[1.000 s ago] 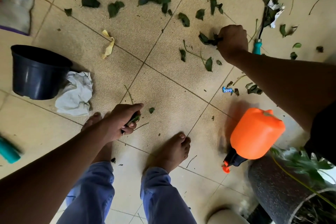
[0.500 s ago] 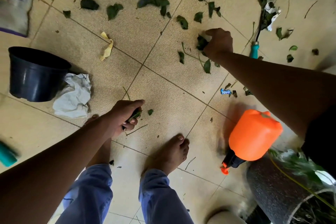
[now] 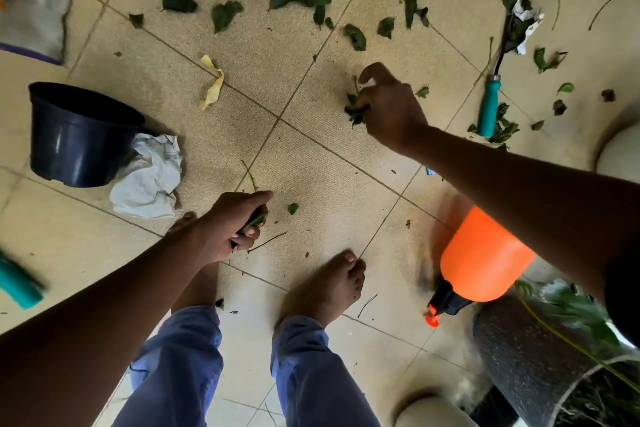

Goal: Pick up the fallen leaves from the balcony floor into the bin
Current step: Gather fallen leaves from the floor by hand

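Near the bare feet [image 3: 322, 288], the left hand [image 3: 230, 222] has its fingers curled around a few leaves [image 3: 254, 220], while farther out the right hand [image 3: 389, 108] clutches a leaf bunch [image 3: 355, 109] above the tiled floor [image 3: 311, 163], with the dark bin [image 3: 78, 135] well to the left.

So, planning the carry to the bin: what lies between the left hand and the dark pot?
In the head view, crumpled white paper lies between left hand and dark pot, touching the pot.
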Demonstrator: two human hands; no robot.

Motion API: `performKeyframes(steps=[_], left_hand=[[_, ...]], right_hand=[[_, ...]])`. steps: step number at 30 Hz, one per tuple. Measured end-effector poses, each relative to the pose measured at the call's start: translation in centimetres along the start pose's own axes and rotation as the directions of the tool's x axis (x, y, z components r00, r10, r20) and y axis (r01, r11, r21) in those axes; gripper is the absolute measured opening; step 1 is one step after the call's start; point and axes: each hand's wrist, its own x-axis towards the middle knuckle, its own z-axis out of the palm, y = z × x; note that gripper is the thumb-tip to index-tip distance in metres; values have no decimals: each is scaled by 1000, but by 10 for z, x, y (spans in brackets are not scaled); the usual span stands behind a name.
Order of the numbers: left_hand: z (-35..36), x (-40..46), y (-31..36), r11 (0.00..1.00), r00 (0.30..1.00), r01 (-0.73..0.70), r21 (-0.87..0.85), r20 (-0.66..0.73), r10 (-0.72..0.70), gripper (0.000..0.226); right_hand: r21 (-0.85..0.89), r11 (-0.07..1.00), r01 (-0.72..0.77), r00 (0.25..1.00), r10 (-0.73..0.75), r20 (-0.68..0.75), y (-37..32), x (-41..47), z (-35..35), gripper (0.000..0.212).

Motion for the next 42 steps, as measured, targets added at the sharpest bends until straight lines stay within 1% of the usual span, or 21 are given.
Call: performKeyframes(steps=[1, 5, 8, 10, 12, 14, 16, 17, 19, 21, 23, 24, 25, 27, 28, 30, 33, 36, 42], left_hand=[[0, 0, 1, 1000, 1000, -3, 0, 3, 3, 42], [-2, 3, 2, 1000, 1000, -18, -3, 2, 18, 42], [-2, 4, 1, 1000, 1000, -18, -11, -4, 18, 41], [-2, 4, 0, 1000, 1000, -13, -14, -2, 13, 41], [0, 2, 0, 1000, 1000, -7, -16, 3, 7, 42], [2, -1, -1, 1000, 1000, -3, -14, 7, 3, 43], [6, -2, -1, 1000, 1000, -2, -12, 14, 2, 43], [7, -3, -1, 1000, 1000, -2, -14, 15, 2, 43], [10, -2, 0, 1000, 1000, -1, -17, 14, 1, 43], [12, 0, -1, 1000, 1000, -2, -10, 13, 2, 43], [13, 1, -2, 1000, 1000, -4, -3, 15, 4, 42], [14, 2, -3, 1000, 1000, -5, 2, 19, 5, 42], [15, 2, -4, 1000, 1000, -4, 9, 22, 4, 41], [16, 4, -6, 1000, 1000, -2, 26, 22, 1, 41], [16, 5, -7, 999, 1000, 1, 32, 20, -1, 41], [17, 6, -8, 1000, 1000, 10, 28, 22, -11, 41], [18, 4, -7, 999, 1000, 14, 34, 26, -15, 39], [18, 4, -4, 999, 1000, 10, 49, 21, -11, 38], [17, 8, 3, 999, 1000, -8, 45, 8, 8, 40]], right_hand=[[-42, 999, 22, 999, -20, 39, -4, -3, 5, 25], [-154, 988, -31, 992, 49, 112, -14, -2, 20, 34], [-206, 975, -79, 991, 100, 94, -20, -2, 23, 32], [-184, 978, -96, 991, 111, 75, -24, -3, 24, 32], [-91, 986, -137, 988, 142, 58, -31, -10, 27, 30], [38, 979, -200, 980, 200, 1, -40, -21, 33, 25], [192, 937, -291, 949, 308, -69, -46, -35, 44, 19], [282, 894, -349, 916, 388, -98, -47, -43, 49, 20], [443, 778, -445, 826, 548, -132, -43, -57, 54, 28], [511, 699, -500, 748, 646, -151, -27, -68, 55, 41], [468, 692, -551, 707, 684, -179, -6, -75, 52, 51], [417, 710, -568, 710, 679, -187, 5, -78, 50, 54], [363, 732, -576, 730, 661, -175, 14, -80, 48, 57], [254, 777, -575, 782, 614, -107, 26, -84, 44, 63], [217, 788, -576, 796, 601, -70, 30, -85, 43, 65], [170, 791, -588, 799, 601, -31, 33, -87, 43, 64], [172, 748, -641, 754, 656, -44, 32, -86, 46, 49], [175, 696, -696, 698, 713, -60, 31, -83, 49, 39], [298, 652, -697, 664, 744, -77, 36, -79, 45, 28]])
